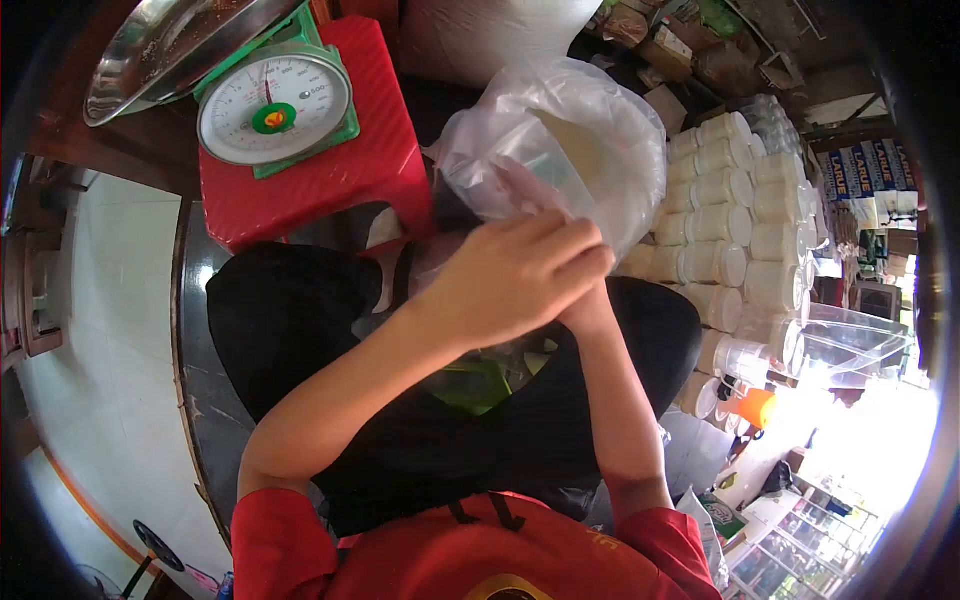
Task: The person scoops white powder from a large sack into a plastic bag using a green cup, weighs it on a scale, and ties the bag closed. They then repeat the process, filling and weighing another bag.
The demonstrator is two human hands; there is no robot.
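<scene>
Red shirt [450, 560], left hand [530, 272] curled over right hand [584, 306] at plastic bag [482, 150]

Red stool [300, 200] and red shirt [430, 560], black trousers [275, 320], milky-clear bags.
Smaller bag [490, 165] see-through with whitish glints; big bag [640, 130] cloudy white, pale beige showing inside; stool top finely ribbed, all red; scale [350, 130] green, dial [305, 115] white with dark markings, red needle, green hub (yellow mark in its middle); pan [180, 55] shiny silver; shirt has yellow print; stacked jars [715, 222] cream, lids whitish; cartons [865, 170] blue, white LARUE lettering repeated; bright orange item [758, 408] at right; floor tiles [110, 300] pale grey-white; vivid green patch [475, 385] between the legs.
</scene>
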